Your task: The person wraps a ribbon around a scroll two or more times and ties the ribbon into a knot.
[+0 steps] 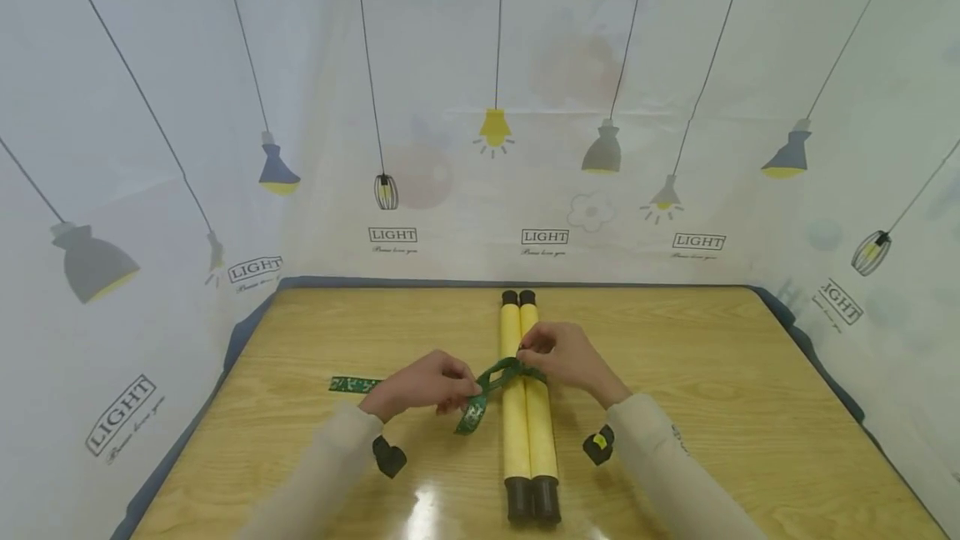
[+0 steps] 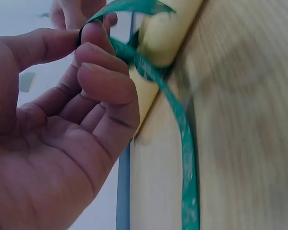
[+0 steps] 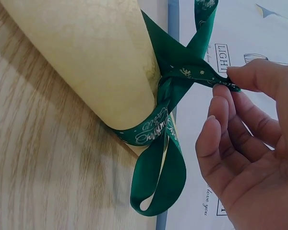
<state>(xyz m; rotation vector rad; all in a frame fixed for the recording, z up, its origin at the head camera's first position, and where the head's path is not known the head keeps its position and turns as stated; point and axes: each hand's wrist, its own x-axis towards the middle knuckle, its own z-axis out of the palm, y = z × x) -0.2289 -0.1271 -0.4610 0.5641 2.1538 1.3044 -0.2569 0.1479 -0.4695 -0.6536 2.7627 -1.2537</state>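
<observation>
left hand pinching green ribbon, right hand likewise, other fingers half-curled

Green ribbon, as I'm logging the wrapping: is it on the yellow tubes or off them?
On: the green ribbon lies across the yellow tubes and, in the right wrist view, curves round their side.
</observation>
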